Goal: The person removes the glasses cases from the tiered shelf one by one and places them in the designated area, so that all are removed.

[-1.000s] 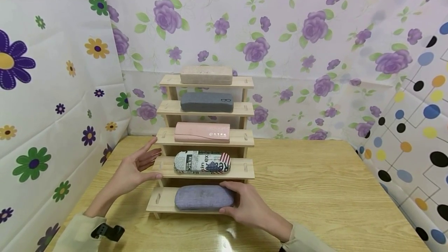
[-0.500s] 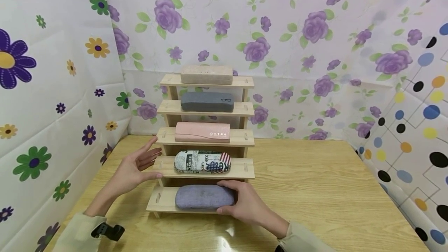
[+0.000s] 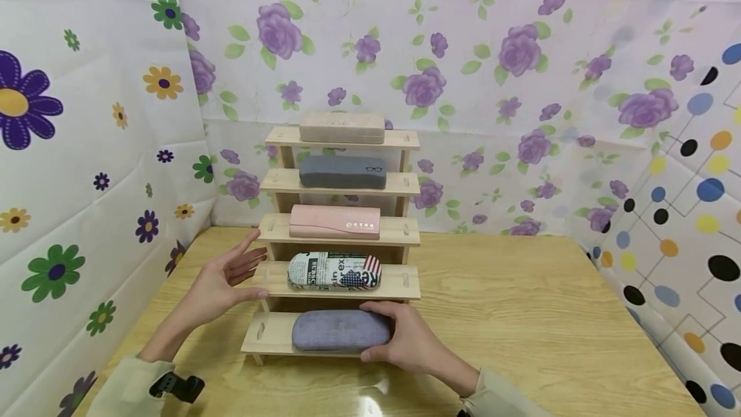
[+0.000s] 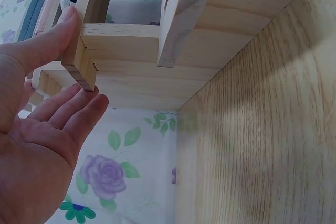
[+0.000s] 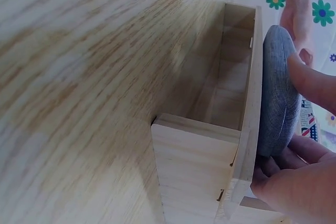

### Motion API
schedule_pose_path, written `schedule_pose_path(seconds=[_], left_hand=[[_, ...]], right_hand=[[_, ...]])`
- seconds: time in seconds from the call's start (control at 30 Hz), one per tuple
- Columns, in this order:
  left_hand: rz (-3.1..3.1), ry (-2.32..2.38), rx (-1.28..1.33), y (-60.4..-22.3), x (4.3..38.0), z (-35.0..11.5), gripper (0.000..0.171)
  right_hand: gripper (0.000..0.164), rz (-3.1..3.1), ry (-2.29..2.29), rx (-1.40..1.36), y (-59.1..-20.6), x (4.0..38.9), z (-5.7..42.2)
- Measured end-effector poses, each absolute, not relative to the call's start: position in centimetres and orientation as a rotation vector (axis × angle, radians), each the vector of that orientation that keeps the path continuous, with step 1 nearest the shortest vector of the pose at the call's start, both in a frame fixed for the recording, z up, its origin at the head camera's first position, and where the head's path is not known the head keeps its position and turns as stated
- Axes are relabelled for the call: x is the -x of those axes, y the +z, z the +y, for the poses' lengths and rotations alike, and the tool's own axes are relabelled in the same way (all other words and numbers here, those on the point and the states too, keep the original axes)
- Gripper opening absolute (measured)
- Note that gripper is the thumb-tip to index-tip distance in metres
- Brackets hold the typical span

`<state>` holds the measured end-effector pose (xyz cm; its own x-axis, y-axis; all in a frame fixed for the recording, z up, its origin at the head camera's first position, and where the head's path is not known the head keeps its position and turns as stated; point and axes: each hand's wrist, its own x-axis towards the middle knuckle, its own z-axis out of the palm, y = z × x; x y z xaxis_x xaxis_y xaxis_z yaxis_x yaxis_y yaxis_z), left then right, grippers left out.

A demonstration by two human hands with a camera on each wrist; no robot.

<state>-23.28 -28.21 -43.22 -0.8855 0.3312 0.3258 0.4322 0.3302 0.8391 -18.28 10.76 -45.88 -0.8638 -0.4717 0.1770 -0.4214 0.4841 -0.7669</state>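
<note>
A blue-grey fabric glasses case [image 3: 338,331] lies on the lowest step of a wooden tiered rack [image 3: 278,330]. My right hand [image 3: 405,336] grips its right end, thumb in front and fingers behind; the right wrist view shows the same grip. My left hand [image 3: 214,285] rests at the rack's left side, fingers extended. In the left wrist view its thumb [image 4: 65,19] touches a board end of the rack, with fingertips against the board's lower edge. Above are a newsprint-patterned glasses case [image 3: 334,271], a pink one [image 3: 334,221], a slate-blue one [image 3: 341,172] and a beige one [image 3: 341,128].
The rack stands on a wood-grain table [image 3: 509,314]. A purple-rose cloth [image 3: 463,82] hangs behind it. Patterned cloths line the left [image 3: 110,211] and right [image 3: 683,224] sides. A black band [image 3: 176,386] sits on the left wrist.
The blue-grey glasses case has shifted slightly right on the bottom step, with my right hand on it. The left hand stays against the rack. The head view has tilted slightly.
</note>
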Motion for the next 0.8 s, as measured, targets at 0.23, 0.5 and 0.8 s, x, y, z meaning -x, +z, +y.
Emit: schedule_pose_path(seconds=[0.23, 0.5, 0.8], left_hand=[[-2.489, -1.611, 0.71, -43.15, 23.3, -28.15, 0.111], [-2.485, -1.63, 0.699, -43.1, 23.4, -28.11, 0.112], [-2.487, -1.632, 0.7, -43.18, 23.38, -28.08, 0.112]], right_hand=[[0.074, 2.652, -1.34, 0.783, -45.95, 18.35, 11.05], [0.076, 2.635, -1.333, 0.769, -45.64, 18.5, 11.17], [0.073, 2.635, -1.33, 0.755, -45.7, 18.56, 11.18]])
